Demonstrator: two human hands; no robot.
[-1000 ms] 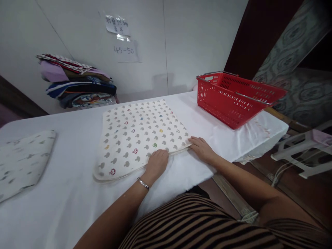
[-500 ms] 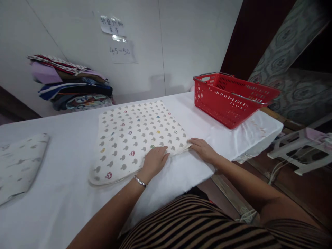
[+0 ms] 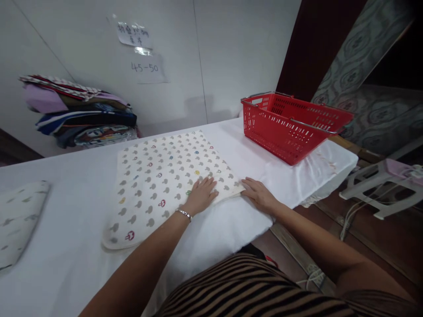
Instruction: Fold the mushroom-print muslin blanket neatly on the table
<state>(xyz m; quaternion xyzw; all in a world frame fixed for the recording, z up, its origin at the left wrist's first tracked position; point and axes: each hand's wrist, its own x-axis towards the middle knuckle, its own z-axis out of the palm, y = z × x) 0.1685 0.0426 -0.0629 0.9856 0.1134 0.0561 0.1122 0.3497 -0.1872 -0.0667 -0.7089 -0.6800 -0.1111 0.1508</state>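
Observation:
A folded cream cloth point(image 3: 158, 176) printed with small grey and coloured mushrooms lies flat on the white-covered table point(image 3: 66, 246). My left hand point(image 3: 200, 195) rests palm down on the cloth's near right part, fingers stretched out. A silver bracelet sits on that wrist. My right hand point(image 3: 258, 193) lies flat on the table, its fingertips touching the cloth's near right corner.
A red plastic basket point(image 3: 291, 123) with metal handles stands at the table's right end. A stack of folded fabrics point(image 3: 79, 112) sits against the wall at back left. Another folded pale cloth point(image 3: 16, 220) lies at the left edge. Paper notes hang on the wall.
My left hand has slid forward from the cloth's near edge onto its top surface. The view has shifted, so everything appears further left. My right hand stays at the corner.

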